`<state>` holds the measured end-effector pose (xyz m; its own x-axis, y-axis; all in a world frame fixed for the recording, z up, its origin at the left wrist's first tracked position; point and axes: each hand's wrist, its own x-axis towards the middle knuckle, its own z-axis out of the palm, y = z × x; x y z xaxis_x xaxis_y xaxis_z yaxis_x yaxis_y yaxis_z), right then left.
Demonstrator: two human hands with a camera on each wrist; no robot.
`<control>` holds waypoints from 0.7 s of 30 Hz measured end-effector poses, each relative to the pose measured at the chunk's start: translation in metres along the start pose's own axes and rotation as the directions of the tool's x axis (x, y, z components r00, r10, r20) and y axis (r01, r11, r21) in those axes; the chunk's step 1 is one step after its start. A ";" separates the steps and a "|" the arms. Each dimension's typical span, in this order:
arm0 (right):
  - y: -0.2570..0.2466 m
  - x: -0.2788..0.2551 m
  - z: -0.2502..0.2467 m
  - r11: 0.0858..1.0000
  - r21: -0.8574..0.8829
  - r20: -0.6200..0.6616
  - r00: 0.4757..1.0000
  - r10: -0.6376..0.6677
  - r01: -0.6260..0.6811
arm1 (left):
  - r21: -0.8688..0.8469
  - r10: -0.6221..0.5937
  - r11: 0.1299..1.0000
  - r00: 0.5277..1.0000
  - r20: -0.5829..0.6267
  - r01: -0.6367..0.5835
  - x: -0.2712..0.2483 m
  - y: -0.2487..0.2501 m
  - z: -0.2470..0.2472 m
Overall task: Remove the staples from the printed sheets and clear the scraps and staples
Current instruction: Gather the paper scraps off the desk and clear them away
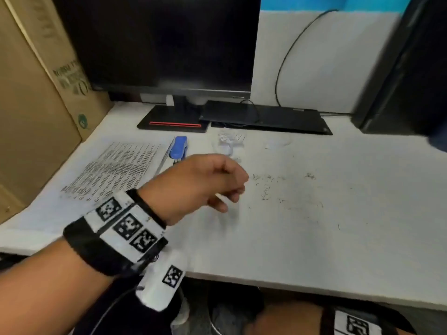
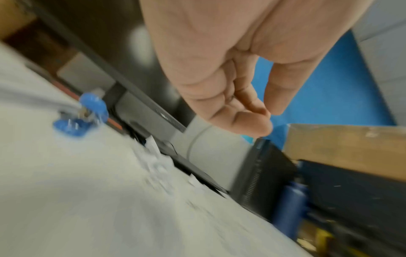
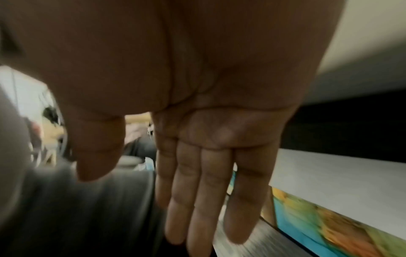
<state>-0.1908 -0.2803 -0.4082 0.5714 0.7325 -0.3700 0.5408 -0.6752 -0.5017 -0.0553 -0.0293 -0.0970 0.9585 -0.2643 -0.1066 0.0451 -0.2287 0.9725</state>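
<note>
My left hand [image 1: 229, 189] hovers over the white desk [image 1: 314, 250] with its fingers curled. A thin white sliver shows under them, and the blur hides whether it is held. In the left wrist view the left hand [image 2: 241, 107] shows curled fingers with the thumb apart. Bent staples [image 1: 266, 187] lie scattered just right of it. Paper scraps [image 1: 229, 141] sit farther back. The printed sheets [image 1: 113, 168] lie at the left, with a blue stapler [image 1: 179, 147] beside them. My right hand [image 3: 197, 191] hangs below the desk edge, fingers straight and empty.
A dark monitor [image 1: 164, 44] and a shut black laptop [image 1: 266, 116] stand at the back. A cardboard box [image 1: 36, 105] is at the left and a black tower [image 1: 411, 81] at the right. A black cable [image 1: 285, 59] hangs down the wall.
</note>
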 end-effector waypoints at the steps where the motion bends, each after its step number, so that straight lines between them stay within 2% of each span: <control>1: -0.019 -0.023 -0.051 0.997 -0.002 -0.016 0.997 -0.075 0.075 | 0.063 0.050 0.997 0.994 -0.095 -0.044 0.017 0.007 -0.009; 2: -0.044 -0.030 -0.102 0.991 -0.057 0.008 0.993 -0.119 0.120 | 0.152 0.088 0.986 0.981 -0.173 -0.062 0.036 0.010 -0.017; 3: -0.064 -0.043 -0.147 0.988 -0.088 0.109 0.987 -0.118 0.128 | 0.245 0.114 0.968 0.965 -0.236 -0.054 0.056 0.008 -0.025; 4: -0.069 -0.029 -0.158 0.991 -0.102 0.099 0.992 -0.081 0.091 | 0.335 0.126 0.942 0.949 -0.290 -0.023 0.075 0.005 -0.033; 5: -0.076 -0.028 -0.211 0.951 -0.293 0.056 0.994 -0.091 0.104 | 0.401 0.122 0.916 0.933 -0.340 0.027 0.093 -0.002 -0.041; 6: -0.080 -0.031 -0.253 0.925 -0.373 -0.021 0.996 -0.090 0.076 | 0.443 0.112 0.893 0.915 -0.387 0.078 0.108 -0.010 -0.048; 7: -0.090 -0.025 -0.284 0.932 -0.355 0.014 0.997 -0.071 0.071 | 0.460 0.095 0.879 0.899 -0.427 0.126 0.121 -0.018 -0.053; 8: -0.096 -0.018 -0.321 0.979 -0.199 -0.019 0.999 0.030 -0.033 | 0.474 0.079 0.865 0.888 -0.453 0.165 0.131 -0.023 -0.057; 9: -0.099 -0.010 -0.361 0.986 -0.162 -0.050 0.999 0.017 -0.025 | 0.488 0.060 0.850 0.883 -0.466 0.200 0.139 -0.028 -0.060; 12: -0.065 0.019 -0.405 0.955 -0.183 -0.315 0.934 0.168 -0.233 | 0.546 -0.009 0.790 0.897 -0.443 0.278 0.152 -0.032 -0.059; 14: -0.040 0.044 -0.422 0.889 -0.265 -0.397 0.882 0.253 -0.374 | 0.654 -0.069 0.690 0.927 -0.369 0.312 0.153 -0.029 -0.052; 16: -0.017 0.070 -0.439 0.785 -0.382 -0.442 0.842 0.309 -0.488 | 0.761 -0.116 0.580 0.954 -0.276 0.290 0.152 -0.026 -0.044; 17: -0.007 0.082 -0.444 0.746 -0.416 -0.449 0.831 0.329 -0.520 | 0.790 -0.134 0.554 0.964 -0.228 0.264 0.150 -0.024 -0.040; 19: 0.012 0.107 -0.452 0.722 -0.390 -0.449 0.803 0.392 -0.571 | 0.794 -0.149 0.573 0.978 -0.147 0.206 0.150 -0.024 -0.036; 21: 0.023 0.129 -0.457 0.743 -0.298 -0.440 0.777 0.450 -0.599 | 0.779 -0.174 0.590 0.976 -0.133 0.212 0.152 -0.026 -0.036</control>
<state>0.1777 -0.2406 -0.1097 0.9590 0.2273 -0.1696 0.2436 -0.9664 0.0824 0.0992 -0.0301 -0.1309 0.9647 -0.0934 -0.2461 0.0103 -0.9209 0.3898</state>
